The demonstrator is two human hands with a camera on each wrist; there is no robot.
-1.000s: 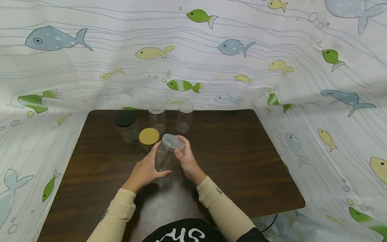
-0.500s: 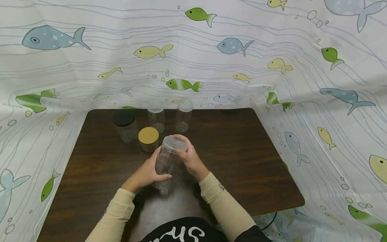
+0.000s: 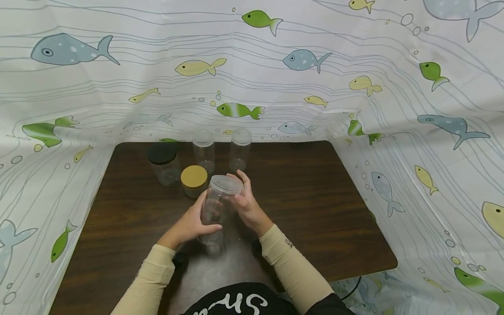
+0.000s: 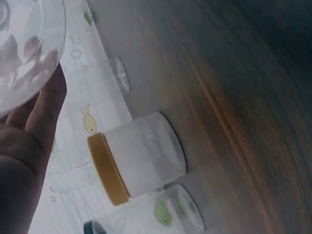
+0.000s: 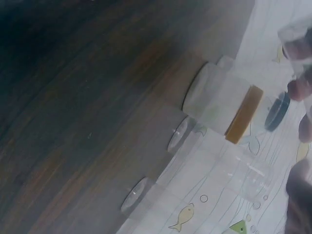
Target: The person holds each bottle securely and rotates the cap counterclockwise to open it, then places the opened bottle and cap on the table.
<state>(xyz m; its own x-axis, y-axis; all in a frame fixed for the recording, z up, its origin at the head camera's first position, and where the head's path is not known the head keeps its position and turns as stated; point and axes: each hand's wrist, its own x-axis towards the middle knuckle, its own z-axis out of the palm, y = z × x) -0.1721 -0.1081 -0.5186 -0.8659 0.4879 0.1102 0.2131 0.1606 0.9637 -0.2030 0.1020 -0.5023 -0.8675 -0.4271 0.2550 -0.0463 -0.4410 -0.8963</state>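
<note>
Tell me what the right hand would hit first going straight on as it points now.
Most likely the clear jar in the left hand: its ridged top sits right at the right hand, perhaps in contact, though depth there is hard to judge.

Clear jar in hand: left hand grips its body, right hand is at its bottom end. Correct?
No, the head view shows the right hand at the top end of the clear jar, not the bottom. The left hand does grip its body.
</note>
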